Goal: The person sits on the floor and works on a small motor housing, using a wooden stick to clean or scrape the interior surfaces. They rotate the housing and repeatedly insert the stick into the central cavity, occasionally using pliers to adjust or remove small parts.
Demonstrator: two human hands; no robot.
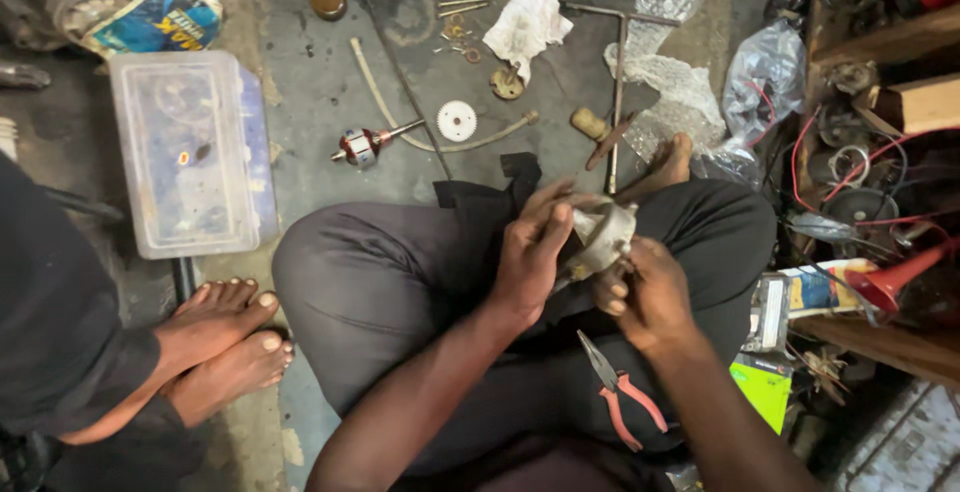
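Over the lap, both hands grip a grey metal housing (603,235): left hand (530,252) wraps its left side, right hand (648,292) pinches beneath. Pliers (620,392) lie nearer the right hand.

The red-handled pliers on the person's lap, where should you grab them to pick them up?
Grab the pliers by the two red handles, coming from the lower right, the side of the right hand. The handles splay apart toward the knee, so there is room to close around them, while the thin pointed nose aims up at the metal housing that both hands hold.
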